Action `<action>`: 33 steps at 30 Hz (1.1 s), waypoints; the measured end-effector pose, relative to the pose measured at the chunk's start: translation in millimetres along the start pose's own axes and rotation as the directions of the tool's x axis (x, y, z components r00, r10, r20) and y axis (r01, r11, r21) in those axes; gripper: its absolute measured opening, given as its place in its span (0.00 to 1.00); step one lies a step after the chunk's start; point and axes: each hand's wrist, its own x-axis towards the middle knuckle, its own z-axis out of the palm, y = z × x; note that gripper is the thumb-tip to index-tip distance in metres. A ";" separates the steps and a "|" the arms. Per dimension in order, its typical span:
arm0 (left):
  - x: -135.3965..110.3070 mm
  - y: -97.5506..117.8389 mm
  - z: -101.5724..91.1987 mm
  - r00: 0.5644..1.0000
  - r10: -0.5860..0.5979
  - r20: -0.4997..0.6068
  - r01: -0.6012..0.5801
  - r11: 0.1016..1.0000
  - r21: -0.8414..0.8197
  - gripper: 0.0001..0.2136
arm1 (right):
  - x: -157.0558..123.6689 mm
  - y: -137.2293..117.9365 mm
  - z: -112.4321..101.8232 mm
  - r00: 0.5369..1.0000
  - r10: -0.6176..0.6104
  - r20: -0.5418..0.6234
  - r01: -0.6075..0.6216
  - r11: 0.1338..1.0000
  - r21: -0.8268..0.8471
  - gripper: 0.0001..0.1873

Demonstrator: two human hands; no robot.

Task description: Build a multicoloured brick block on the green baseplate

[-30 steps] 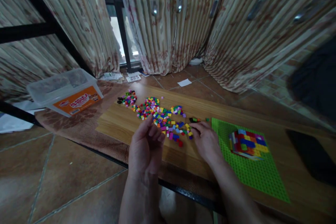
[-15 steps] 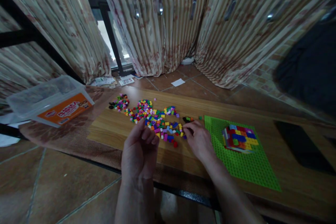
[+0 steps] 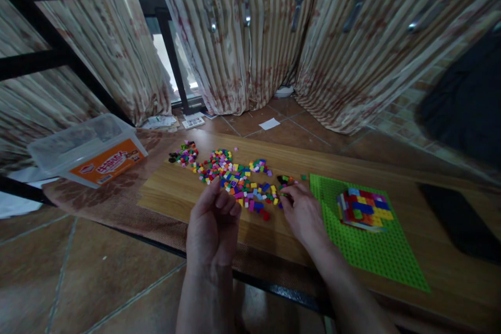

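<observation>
My left hand (image 3: 214, 227) is raised over the near side of the wooden board, palm up with its fingers curled in; whatever lies inside is hidden. My right hand (image 3: 302, 214) is at the right end of a spread of loose building bricks (image 3: 235, 177), thumb and forefinger pinched together low over the board. Whether a small brick sits between those fingertips is too small to tell. To the right of that hand lies a green studded baseplate (image 3: 376, 255), bearing a multicoloured block of joined bricks (image 3: 364, 210).
A clear plastic tub (image 3: 90, 148) with an orange label stands at the left, on a brown cloth. A dark flat slab (image 3: 456, 219) lies on the wooden board (image 3: 164, 182) at the right. Striped curtains (image 3: 250, 62) hang behind; paper (image 3: 269, 123) lies on the tiled floor.
The whole view has shifted slightly, so everything sits a little further right. My right hand stays at the bricks' right end, fingers pinched; my left hand keeps its curled shape.
</observation>
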 end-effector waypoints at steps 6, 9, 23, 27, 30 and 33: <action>-0.5 -0.5 0.6 1.000 0.000 0.005 0.000 1.000 0.013 0.16 | -0.6 -5.4 -7.1 1.000 0.006 -0.025 -0.005 0.999 0.052 0.10; -0.6 -1.8 0.9 1.000 0.007 0.008 -0.007 1.000 0.022 0.16 | -3.2 -8.3 -19.6 0.998 0.049 -0.048 -0.038 0.976 0.216 0.10; -8.4 -56.6 12.3 0.990 -0.115 0.087 0.093 0.970 0.226 0.14 | -22.2 9.6 -77.8 0.993 0.118 -0.025 -0.079 0.792 0.605 0.13; -17.5 -94.2 16.1 0.977 -0.129 0.171 0.022 0.855 0.519 0.09 | -29.1 20.3 -102.7 0.993 0.075 -0.093 -0.024 0.885 0.465 0.12; -22.6 -121.7 16.4 0.956 -0.095 0.277 -0.126 0.721 0.681 0.08 | -33.6 38.4 -119.8 0.990 0.091 -0.105 -0.045 0.926 0.376 0.13; -24.4 -143.4 13.3 0.923 -0.078 0.378 -0.260 0.599 0.757 0.10 | -36.5 61.1 -131.9 0.983 0.151 -0.109 -0.106 0.936 0.336 0.13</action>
